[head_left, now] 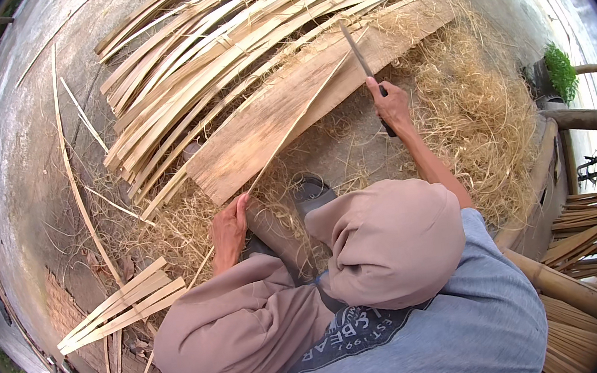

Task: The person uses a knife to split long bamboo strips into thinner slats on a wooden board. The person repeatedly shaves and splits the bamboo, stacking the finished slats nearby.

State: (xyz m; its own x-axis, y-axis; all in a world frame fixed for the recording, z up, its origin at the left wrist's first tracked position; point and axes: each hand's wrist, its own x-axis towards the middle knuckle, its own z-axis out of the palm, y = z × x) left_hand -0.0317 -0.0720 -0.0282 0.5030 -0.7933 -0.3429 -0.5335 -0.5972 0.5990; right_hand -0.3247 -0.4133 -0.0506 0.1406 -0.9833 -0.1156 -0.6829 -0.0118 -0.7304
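My right hand [391, 107] is closed around the black handle of a knife [357, 51], its long blade pointing away from me over a wooden board [257, 143]. In my left hand [229, 227], near my left knee, is one end of a thin bamboo strip [299, 116]. The strip runs slantwise across the board, and its far end lies close to the blade. Whether blade and strip touch, I cannot tell. Beyond the board lies a wide layer of pale split bamboo strips [225, 55].
Curly shavings [478, 114] heap up on the right and scatter round my feet. A small bundle of strips [124, 306] lies at the lower left, with loose long strips [67, 161] on the concrete. Bamboo poles [567, 285], more strips [594, 226] and a potted plant [560, 72] are at the right.
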